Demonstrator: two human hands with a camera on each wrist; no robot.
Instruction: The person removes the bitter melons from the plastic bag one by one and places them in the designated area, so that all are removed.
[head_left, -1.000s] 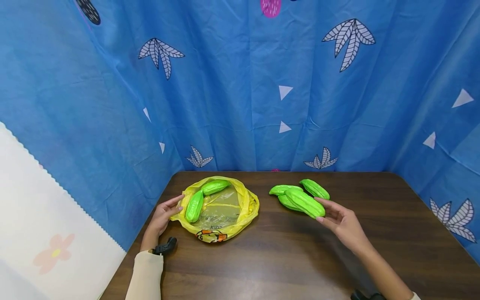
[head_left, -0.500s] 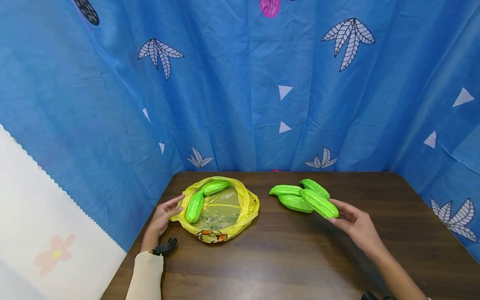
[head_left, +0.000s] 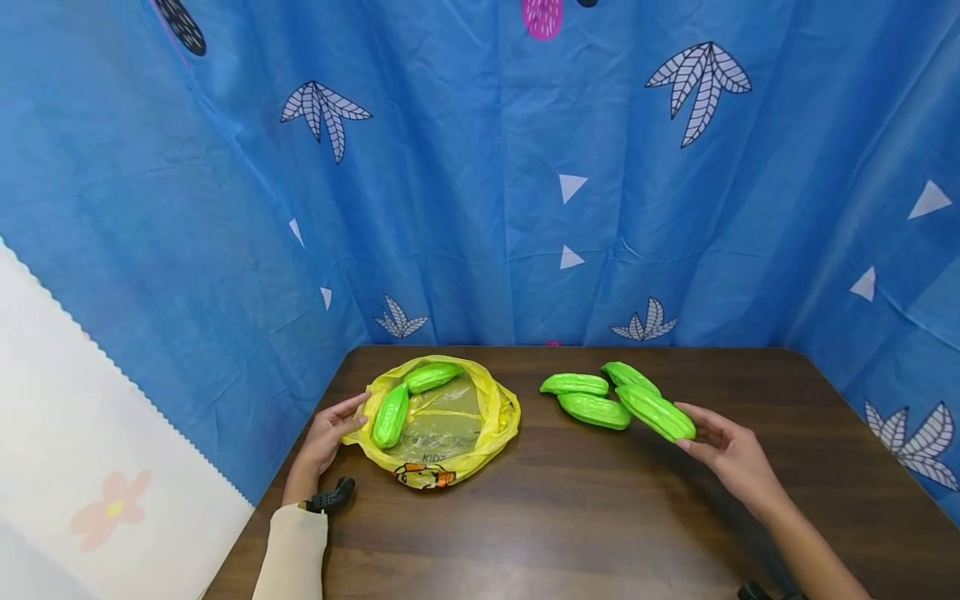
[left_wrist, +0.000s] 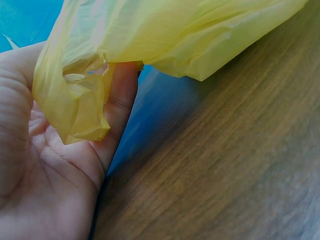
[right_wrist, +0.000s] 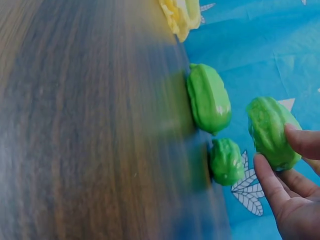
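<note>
A yellow plastic bag (head_left: 497,417) lies with its mouth wide on the left of the table, two bright green ridged gourds (head_left: 390,417) inside. My left hand (head_left: 326,435) pinches the bag's left edge; in the left wrist view, crumpled yellow plastic (left_wrist: 87,107) sits between thumb and fingers. On the right, my right hand (head_left: 731,457) grips one end of another green gourd (head_left: 656,412), which the right wrist view shows raised off the table. Three more gourds lie beyond: a slim one (head_left: 573,383), one in front of it (head_left: 596,411), and one partly hidden (head_left: 628,375) behind the held gourd.
The dark wooden table (head_left: 540,533) reaches back to a blue patterned curtain (head_left: 465,208). A white cloth with a flower print (head_left: 97,400) hangs at the left side. A black band (head_left: 330,497) circles the left wrist.
My right hand has moved to the right with its gourd, uncovering the two gourds at the left of the group. The left hand and the bag stay in place.
</note>
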